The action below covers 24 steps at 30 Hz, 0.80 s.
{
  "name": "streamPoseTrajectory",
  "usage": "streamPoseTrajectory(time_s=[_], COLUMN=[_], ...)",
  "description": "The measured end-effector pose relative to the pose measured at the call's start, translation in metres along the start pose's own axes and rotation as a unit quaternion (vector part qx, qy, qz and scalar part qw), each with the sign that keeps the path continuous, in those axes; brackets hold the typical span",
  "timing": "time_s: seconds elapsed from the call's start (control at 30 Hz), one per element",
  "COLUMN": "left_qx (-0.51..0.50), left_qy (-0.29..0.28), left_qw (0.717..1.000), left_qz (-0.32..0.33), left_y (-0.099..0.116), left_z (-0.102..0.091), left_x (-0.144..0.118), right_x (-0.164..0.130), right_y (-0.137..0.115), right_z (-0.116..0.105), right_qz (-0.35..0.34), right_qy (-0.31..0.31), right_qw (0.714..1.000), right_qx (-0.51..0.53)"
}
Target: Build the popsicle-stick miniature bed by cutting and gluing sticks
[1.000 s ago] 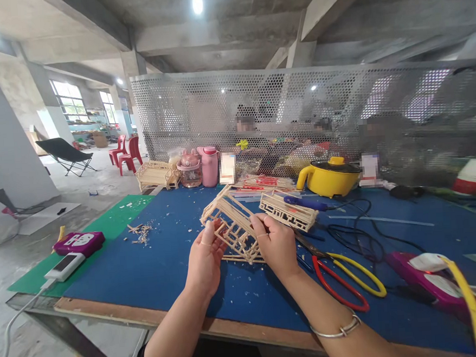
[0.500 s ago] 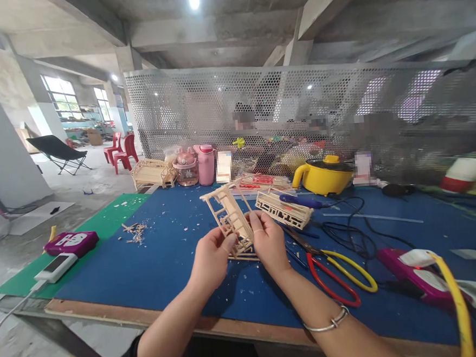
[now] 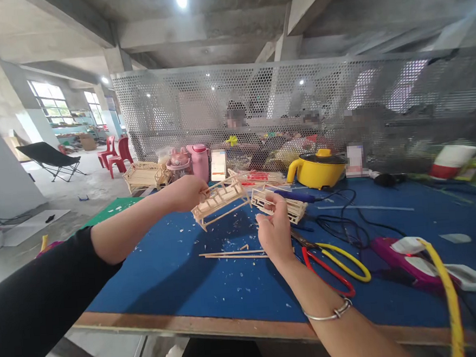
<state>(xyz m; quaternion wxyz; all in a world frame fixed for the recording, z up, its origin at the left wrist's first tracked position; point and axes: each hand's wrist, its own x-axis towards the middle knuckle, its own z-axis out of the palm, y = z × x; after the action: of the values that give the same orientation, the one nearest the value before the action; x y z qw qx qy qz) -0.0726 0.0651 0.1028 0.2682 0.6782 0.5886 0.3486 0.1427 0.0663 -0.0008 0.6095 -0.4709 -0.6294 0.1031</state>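
My left hand (image 3: 188, 194) is closed on the end of a small bed-like model made of thin wooden sticks (image 3: 222, 199), held tilted above the blue mat. My right hand (image 3: 276, 233) has thumb and fingers apart, in front of a second stick model (image 3: 295, 211); whether the fingertips touch it I cannot tell. Across that second model lies a blue-handled tool (image 3: 292, 197) with a black cord. Loose thin wooden sticks (image 3: 231, 254) rest on the mat left of my right wrist. Scissors with one red and one yellow handle (image 3: 345, 263) lie to its right.
Another stick model (image 3: 145, 177) stands at the back left beside a pink bottle (image 3: 199, 162). Towards the back right is a yellow pot (image 3: 319, 171). A purple power strip (image 3: 398, 259) with a yellow cable lies right. A perforated metal screen (image 3: 168, 107) closes off the back.
My left hand has carried the stick model away from my right hand, up and to the left, turning it. My right hand has let go and moved right. The loose sticks beneath are now uncovered.
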Motion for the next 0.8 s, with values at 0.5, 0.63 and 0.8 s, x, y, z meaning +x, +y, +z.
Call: streamPoseTrajectory(time_s=[0.5,0.63,0.8], left_qx=[0.149,0.138,0.213], left_qy=[-0.039,-0.017,-0.04], left_qw=[0.981,0.983,0.969], left_qz=[0.117,0.123,0.116], left_y=[0.022,0.019,0.016], left_z=[0.019,0.019,0.02], left_x=[0.0,-0.002,-0.004], right_x=[0.0,-0.002,-0.002], right_y=[-0.013,-0.013,-0.012], right_z=[-0.008,-0.004,0.0], right_qz=[-0.272,-0.271,-0.286], right_qy=[-0.005,-0.031,-0.057], right_qw=[0.936,0.925,0.911], right_qx=[-0.225,-0.266,-0.29])
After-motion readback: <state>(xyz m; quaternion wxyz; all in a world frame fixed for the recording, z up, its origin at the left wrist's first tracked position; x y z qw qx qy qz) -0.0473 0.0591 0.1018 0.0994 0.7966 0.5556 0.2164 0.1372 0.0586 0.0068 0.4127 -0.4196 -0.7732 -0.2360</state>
